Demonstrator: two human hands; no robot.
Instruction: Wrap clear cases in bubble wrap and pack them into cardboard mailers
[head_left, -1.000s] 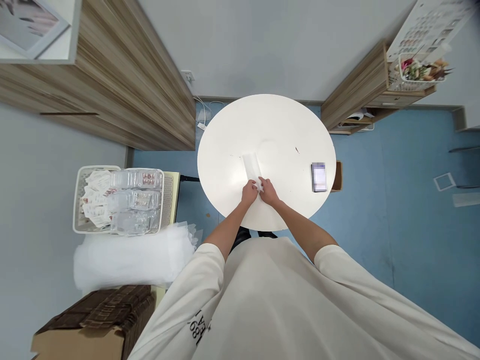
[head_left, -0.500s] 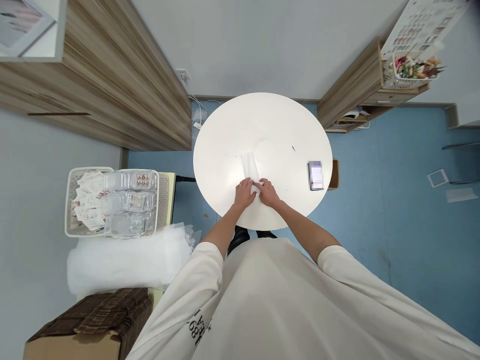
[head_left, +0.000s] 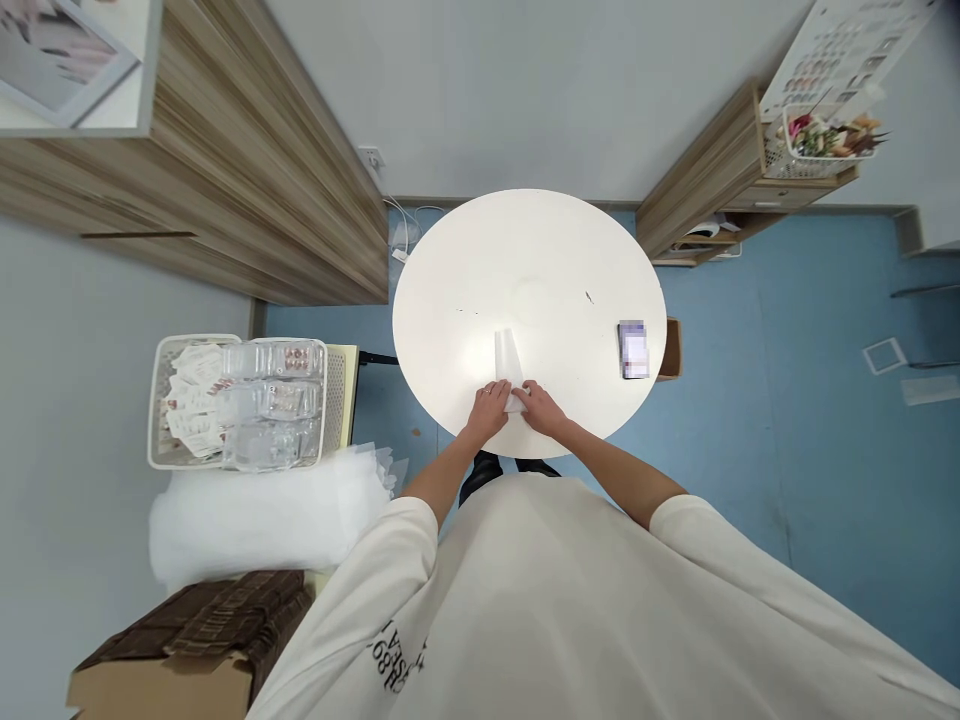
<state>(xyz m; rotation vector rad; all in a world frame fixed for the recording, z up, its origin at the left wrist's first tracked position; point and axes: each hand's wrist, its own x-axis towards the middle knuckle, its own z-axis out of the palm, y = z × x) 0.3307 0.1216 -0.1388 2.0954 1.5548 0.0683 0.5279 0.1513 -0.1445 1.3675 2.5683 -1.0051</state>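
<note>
A translucent white plastic sleeve (head_left: pixel 508 358) lies flat on the round white table (head_left: pixel 525 250), running from the middle towards the near edge. Its near end is gathered between my hands. My left hand (head_left: pixel 488 412) grips it from the left, and my right hand (head_left: pixel 540 410) pinches it from the right. The part under my fingers is hidden. A small blurred card-like packet (head_left: pixel 634 350) lies at the table's right side, well away from both hands.
To the left stand a basket (head_left: pixel 240 403) of clear trays and paper packets, a white wrap roll (head_left: pixel 262 525) and a cardboard box (head_left: pixel 187 650). A wooden cabinet (head_left: pixel 195 170) stands at the upper left, shelves (head_left: pixel 712 190) at the upper right.
Both hands have drawn towards the table's near edge. The sleeve's far end has moved the same way, and its visible length looks shorter.
</note>
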